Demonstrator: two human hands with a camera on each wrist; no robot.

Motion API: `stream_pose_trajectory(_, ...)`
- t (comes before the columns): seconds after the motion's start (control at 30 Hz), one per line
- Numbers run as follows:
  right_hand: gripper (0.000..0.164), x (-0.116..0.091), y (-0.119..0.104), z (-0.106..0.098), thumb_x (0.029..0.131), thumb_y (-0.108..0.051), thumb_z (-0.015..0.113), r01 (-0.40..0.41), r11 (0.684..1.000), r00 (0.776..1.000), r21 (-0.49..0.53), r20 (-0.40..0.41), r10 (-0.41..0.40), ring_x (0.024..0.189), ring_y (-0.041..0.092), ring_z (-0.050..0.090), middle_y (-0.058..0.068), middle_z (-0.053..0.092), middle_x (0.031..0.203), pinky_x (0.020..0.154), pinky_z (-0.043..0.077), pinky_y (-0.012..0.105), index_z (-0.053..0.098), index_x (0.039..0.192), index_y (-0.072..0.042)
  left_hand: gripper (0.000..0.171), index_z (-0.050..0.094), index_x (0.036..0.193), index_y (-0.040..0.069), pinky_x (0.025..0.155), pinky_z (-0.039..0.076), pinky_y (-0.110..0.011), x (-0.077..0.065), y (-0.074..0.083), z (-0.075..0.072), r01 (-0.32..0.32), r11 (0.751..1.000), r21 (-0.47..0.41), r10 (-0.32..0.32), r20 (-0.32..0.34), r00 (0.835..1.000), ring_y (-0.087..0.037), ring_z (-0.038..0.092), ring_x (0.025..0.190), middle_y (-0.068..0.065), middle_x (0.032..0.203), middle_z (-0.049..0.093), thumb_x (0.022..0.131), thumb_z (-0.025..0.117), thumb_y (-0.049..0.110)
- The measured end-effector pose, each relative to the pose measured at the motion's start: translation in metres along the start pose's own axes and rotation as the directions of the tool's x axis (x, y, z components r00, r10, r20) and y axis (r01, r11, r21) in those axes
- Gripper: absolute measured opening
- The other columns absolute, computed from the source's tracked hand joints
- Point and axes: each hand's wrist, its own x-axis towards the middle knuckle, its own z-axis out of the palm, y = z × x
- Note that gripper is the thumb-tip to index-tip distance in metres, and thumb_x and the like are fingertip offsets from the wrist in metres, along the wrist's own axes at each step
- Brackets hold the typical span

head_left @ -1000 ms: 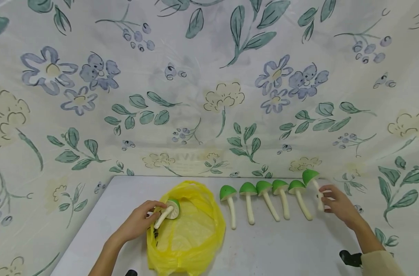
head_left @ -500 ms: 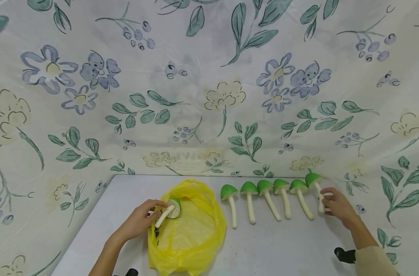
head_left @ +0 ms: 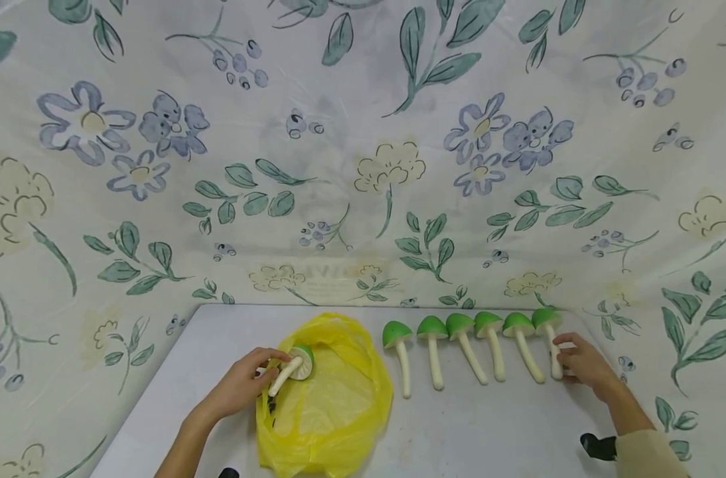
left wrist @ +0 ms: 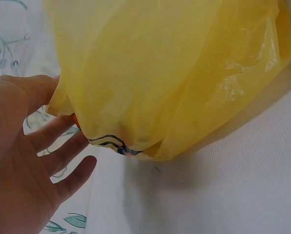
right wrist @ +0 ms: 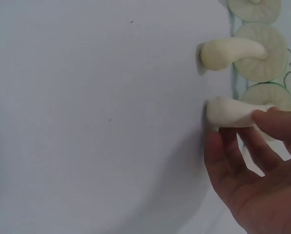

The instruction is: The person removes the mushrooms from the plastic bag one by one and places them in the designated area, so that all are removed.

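My left hand (head_left: 240,380) grips the left rim of an open yellow plastic bag (head_left: 375,378). Its fingertips touch a toy mushroom (head_left: 301,364) with a green cap and white stem, lying at the bag's mouth. The left wrist view shows the bag (left wrist: 150,63) covering the thumb and index fingertips, so the grip is partly hidden. At the right end of a row, my right hand (head_left: 590,365) pinches the stem of another green-capped toy mushroom (head_left: 545,318). In the right wrist view this stem (right wrist: 226,113) sits between thumb and fingers, its end close to the tabletop.
Several matching toy mushrooms (head_left: 433,338) lie side by side on the white table (head_left: 458,431), caps toward the back edge. A floral-patterned sheet (head_left: 339,153) rises behind and around the table. Black wrist gear (head_left: 598,446) shows by the right sleeve.
My right hand has lowered its mushroom toward the table, and the cap now lines up with the row. The left hand, the bag and its mushroom have barely moved.
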Motion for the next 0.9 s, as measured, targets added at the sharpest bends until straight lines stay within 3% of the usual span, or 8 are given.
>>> stream_pose_trajectory(0.23, 0.042, 0.0003, 0.0025, 0.0056, 0.098, -0.006, 0.054, 0.037, 0.997, 0.999, -0.068, 0.017, -0.036, 0.095, 0.026, 0.061, 0.041, 0.045, 0.132, 0.072, 0.053, 0.036, 0.039, 0.134, 0.008, 0.026, 0.067, 0.124, 0.018, 0.087, 0.047, -0.042, -0.0022, 0.0013, -0.0004, -0.017, 1.0, -0.004, 0.017, 0.002, 1.0, -0.023, 0.054, 0.109, -0.005, 0.126, 0.062, 0.101, 0.059, 0.009)
stream_pose_trajectory(0.37, 0.045, -0.0001, 0.0056, 0.0069, 0.095, -0.006, 0.06, 0.043, 0.994, 0.999, -0.097, 0.005, -0.043, 0.091, 0.025, 0.061, 0.035, 0.051, 0.12, 0.072, 0.053, 0.034, 0.041, 0.134, 0.008, 0.026, 0.067, 0.124, 0.018, 0.088, 0.047, -0.043, -0.0017, 0.0002, 0.0003, -0.021, 1.0, -0.004, 0.021, 0.001, 1.0, -0.023, 0.055, 0.109, -0.005, 0.126, 0.062, 0.101, 0.059, 0.009)
stream_pose_trajectory(0.53, 0.044, -0.0011, 0.0074, 0.0078, 0.095, -0.005, 0.059, 0.046, 0.993, 0.999, -0.107, -0.008, -0.047, 0.085, 0.025, 0.06, 0.023, 0.055, 0.105, 0.07, 0.054, 0.035, 0.042, 0.133, 0.009, 0.027, 0.067, 0.124, 0.018, 0.089, 0.047, -0.044, -0.0013, -0.001, 0.0017, -0.015, 1.0, -0.008, 0.015, -0.001, 1.0, -0.024, 0.055, 0.111, -0.006, 0.127, 0.062, 0.101, 0.058, 0.007)
stream_pose_trajectory(0.9, 0.043, -0.0069, 0.0042, 0.0064, 0.095, -0.005, 0.059, 0.059, 0.994, 0.998, -0.092, -0.009, -0.06, 0.088, 0.025, 0.058, 0.024, 0.052, 0.108, 0.069, 0.052, 0.036, 0.042, 0.132, 0.009, 0.027, 0.067, 0.124, 0.019, 0.089, 0.048, -0.044, -0.0006, -0.0003, 0.0016, -0.007, 1.0, -0.004, 0.007, 0.0, 1.0, -0.027, 0.055, 0.116, -0.007, 0.129, 0.061, 0.101, 0.057, 0.007)
